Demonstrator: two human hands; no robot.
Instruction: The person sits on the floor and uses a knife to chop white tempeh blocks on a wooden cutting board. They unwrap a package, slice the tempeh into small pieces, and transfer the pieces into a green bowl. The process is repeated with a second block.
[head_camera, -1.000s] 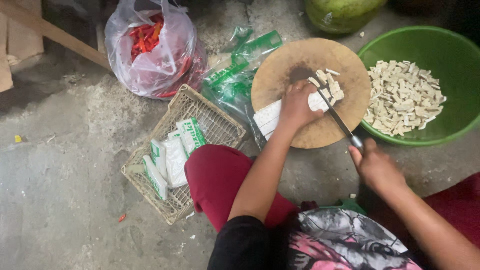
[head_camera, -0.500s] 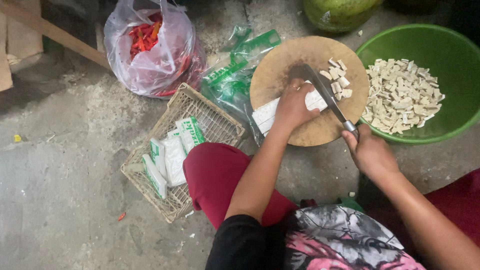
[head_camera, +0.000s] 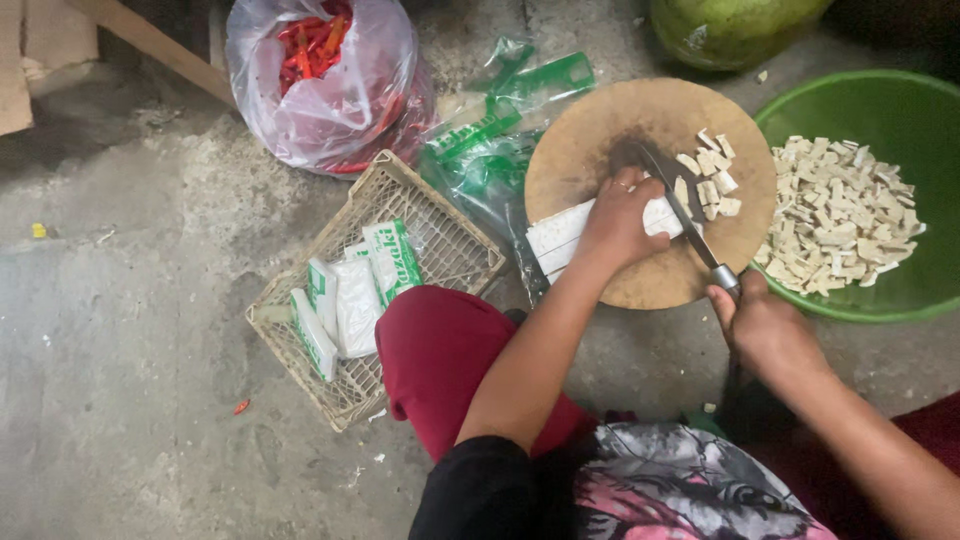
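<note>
Under the left hand (head_camera: 618, 215), in the head view, a white block (head_camera: 560, 235) lies across a round wooden cutting board (head_camera: 600, 140); the hand's fingers are curled and pressed down on the block's far end, pinning it flat. Just to the right of that hand the blade of a knife (head_camera: 680, 205) slants across the board, its edge close beside the fingertips, and the right hand (head_camera: 765, 325) is wrapped tight about the handle at the board's near rim. Beyond the blade, a small heap of cut pieces (head_camera: 710, 175) sits on the wood, touching nothing else. Right of the knife hand, a green basin (head_camera: 900, 100) holds many more such pieces. Left of the holding hand lie empty green-printed wrappers (head_camera: 490, 140), a wire basket (head_camera: 440, 240) with sealed white packets (head_camera: 350, 290), and farther off a clear bag of red chillies (head_camera: 320, 80).

Judging from the layout, the slicing step is under way, with most of the block yet uncut. The next stroke seems to call for the left fingers to draw back along the block and stay tucked, since the edge stands so near them, and for the blade to come down square.
</note>
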